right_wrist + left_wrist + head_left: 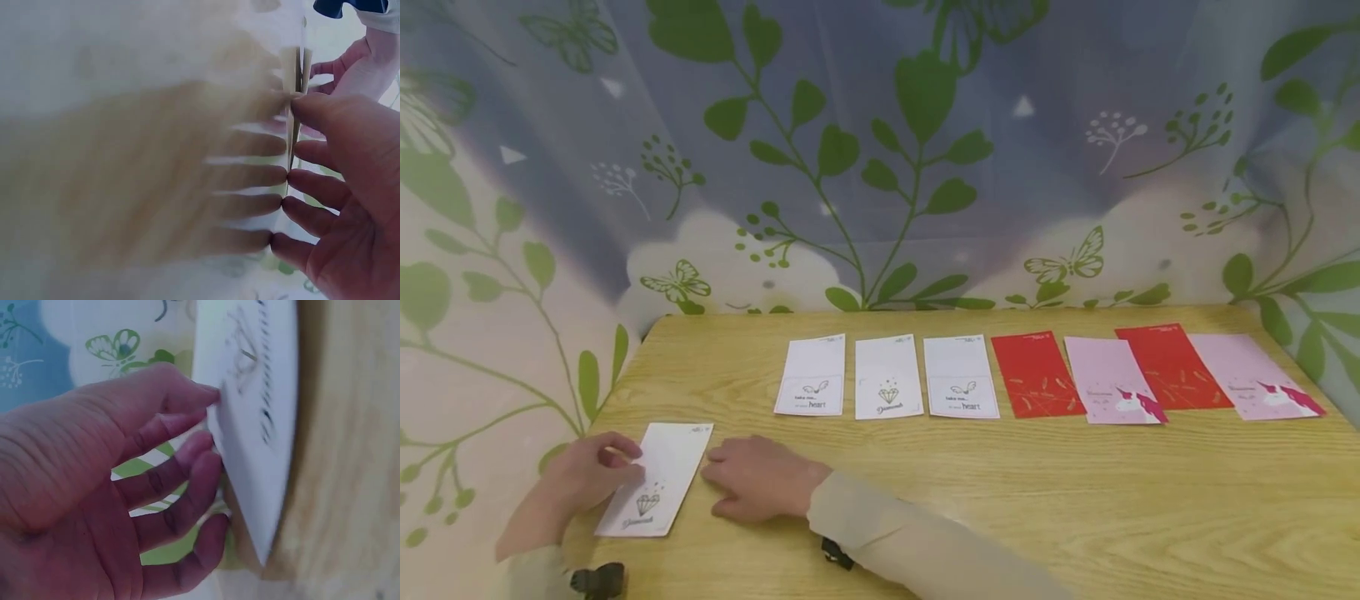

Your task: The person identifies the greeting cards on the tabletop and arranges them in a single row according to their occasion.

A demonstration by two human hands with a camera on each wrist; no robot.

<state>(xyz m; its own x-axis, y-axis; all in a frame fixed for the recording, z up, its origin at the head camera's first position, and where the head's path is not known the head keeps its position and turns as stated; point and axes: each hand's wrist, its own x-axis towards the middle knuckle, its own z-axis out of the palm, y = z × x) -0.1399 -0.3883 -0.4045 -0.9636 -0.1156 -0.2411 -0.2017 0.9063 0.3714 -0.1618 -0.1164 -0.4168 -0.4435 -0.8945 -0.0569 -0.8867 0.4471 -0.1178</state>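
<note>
A white card printed with a gold diamond (670, 467) lies at the table's left front. My left hand (580, 477) pinches its left edge. In the left wrist view, the thumb is on the printed face of this white card (262, 462) and fingers are at its edge; the sheet bows slightly. Close to the card's right side, my right hand (767, 479) rests palm down on the wood with its fingers extended. The right wrist view shows the fingertips of my right hand (356, 181) touching the glossy tabletop, with the card's thin edge by the thumb.
Along the back of the wooden table (1000, 517) stretches a row of cards: white winged-heart cards (810, 375) (961, 375) around a white diamond card (887, 375), then red cards (1033, 375) (1176, 367) and pink unicorn cards (1108, 375) (1247, 375), partly overlapping. A leaf-patterned curtain (865, 167) hangs behind.
</note>
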